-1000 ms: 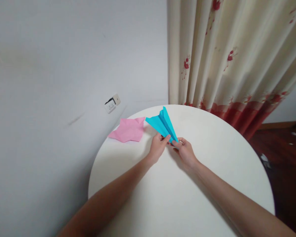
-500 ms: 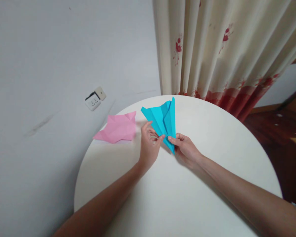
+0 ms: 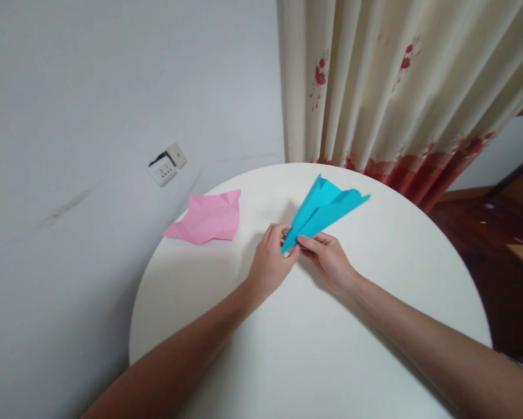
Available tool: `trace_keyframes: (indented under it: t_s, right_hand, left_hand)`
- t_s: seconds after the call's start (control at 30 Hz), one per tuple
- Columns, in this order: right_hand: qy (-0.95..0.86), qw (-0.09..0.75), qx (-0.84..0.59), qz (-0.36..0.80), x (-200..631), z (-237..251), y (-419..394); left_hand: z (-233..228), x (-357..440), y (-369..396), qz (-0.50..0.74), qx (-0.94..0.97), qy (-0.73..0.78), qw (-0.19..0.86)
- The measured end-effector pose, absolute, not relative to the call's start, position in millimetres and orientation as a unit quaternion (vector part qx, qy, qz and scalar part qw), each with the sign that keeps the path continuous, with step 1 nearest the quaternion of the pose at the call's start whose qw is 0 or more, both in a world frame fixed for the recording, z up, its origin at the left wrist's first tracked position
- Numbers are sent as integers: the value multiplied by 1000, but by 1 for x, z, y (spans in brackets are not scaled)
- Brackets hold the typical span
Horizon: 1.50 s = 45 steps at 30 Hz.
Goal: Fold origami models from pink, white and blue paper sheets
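A creased sheet of blue paper [image 3: 325, 209], folded into a narrow fan-like shape, is held above the middle of the table. Its pointed end faces me and its wide end spreads to the far right. My left hand [image 3: 274, 256] is closed around the left side of the point, its fingertips partly hidden by the paper. From the right, my right hand [image 3: 329, 256] pinches the lower edge, thumb on top and fingers beneath. To the left lies a creased pink paper [image 3: 212, 218], touched by neither hand.
The round white table [image 3: 331, 349] stands against a pale wall [image 3: 91, 87] with a socket [image 3: 162, 170]. Behind it hangs a cream curtain [image 3: 375, 87] with red patterns. Dark wooden floor [image 3: 458, 250] shows at the right.
The blue paper has swung round, its wide end from upper left to upper right. My left hand has moved rightwards and closed on its pointed end. The right hand keeps its hold.
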State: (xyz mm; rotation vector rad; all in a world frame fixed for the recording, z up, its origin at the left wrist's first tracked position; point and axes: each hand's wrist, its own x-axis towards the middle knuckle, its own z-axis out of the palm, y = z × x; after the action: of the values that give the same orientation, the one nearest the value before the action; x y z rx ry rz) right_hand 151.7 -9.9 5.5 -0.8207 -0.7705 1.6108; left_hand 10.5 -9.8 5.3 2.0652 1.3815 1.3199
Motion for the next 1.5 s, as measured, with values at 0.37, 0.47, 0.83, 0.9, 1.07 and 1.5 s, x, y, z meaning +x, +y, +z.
trace_keyframes:
  t_s: [0.37, 0.47, 0.83, 0.9, 1.07, 1.5]
  right_hand:
    - [-494, 557, -399, 535, 165, 3, 2]
    - [-519, 558, -375, 528, 165, -2, 5]
    - [-471, 560, -470, 494, 166, -5, 4]
    - [-432, 575, -477, 505, 166, -8, 5]
    - [-422, 594, -438, 527, 164, -7, 2]
    - [-449, 563, -429, 545, 159, 1, -3]
  left_hand:
    - [-2, 4, -2, 484, 650, 435, 394]
    - [-1, 3, -3, 473, 682, 460, 315]
    - [-1, 4, -6, 404, 777, 439, 202]
    - [-4, 3, -6, 408, 775, 436, 206]
    - [-4, 4, -8, 435, 771, 429, 179]
    - [5, 8, -11, 445, 767, 431, 166]
